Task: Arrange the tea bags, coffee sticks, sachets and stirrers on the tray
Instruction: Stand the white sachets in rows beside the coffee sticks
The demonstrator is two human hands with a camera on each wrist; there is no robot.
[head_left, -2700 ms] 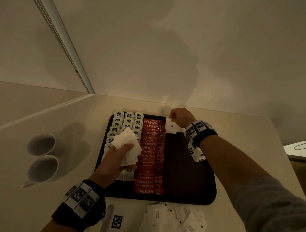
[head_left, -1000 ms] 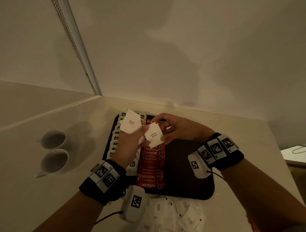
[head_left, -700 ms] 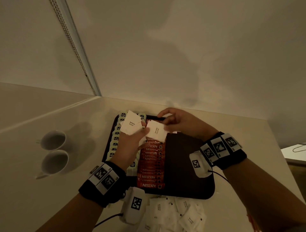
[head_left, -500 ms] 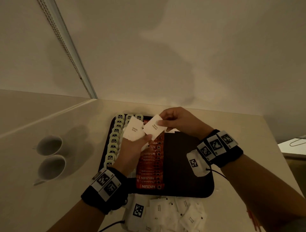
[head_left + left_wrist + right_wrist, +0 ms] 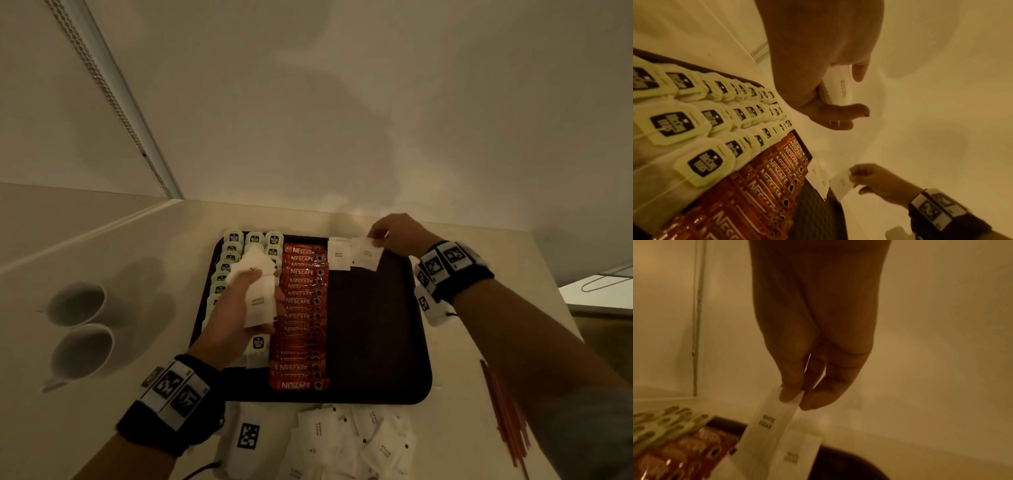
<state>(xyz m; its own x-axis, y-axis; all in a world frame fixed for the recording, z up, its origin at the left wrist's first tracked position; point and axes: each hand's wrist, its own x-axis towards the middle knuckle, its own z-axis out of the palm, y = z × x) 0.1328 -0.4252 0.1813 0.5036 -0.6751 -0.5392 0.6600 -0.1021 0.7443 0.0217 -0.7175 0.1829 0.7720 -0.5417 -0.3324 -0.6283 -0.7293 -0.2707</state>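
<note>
Your dark rectangular plastic tray (image 5: 376, 342) sits on the pale counter, its nine o'clock side filled by three columns of pale green tea bags (image 5: 254, 237) and, just beside them toward the middle, a column of overlapping red Nescafé coffee sticks (image 5: 301, 301); the three o'clock half is mostly bare. At six o'clock, off the tray, lies a loose heap of white sugar sachets (image 5: 352, 442), and at four o'clock on the counter the thin orange stirrers (image 5: 503, 407) wait. Your left hand (image 5: 236, 308) grips a fanned bundle of white sachets (image 5: 260, 301) directly above the tea bags; if that hold loosens, they would likely drop and disturb the tidy rows. Your right hand (image 5: 400, 233), at one o'clock, pinches one white sachet (image 5: 366, 255) by its top edge between thumb and fingertips, overlapping the sachet already lying flat (image 5: 339, 255) beside the coffee sticks. Set down carelessly, it could land skewed, nudge that neighbour out of line, or rest on the tray rim.
</note>
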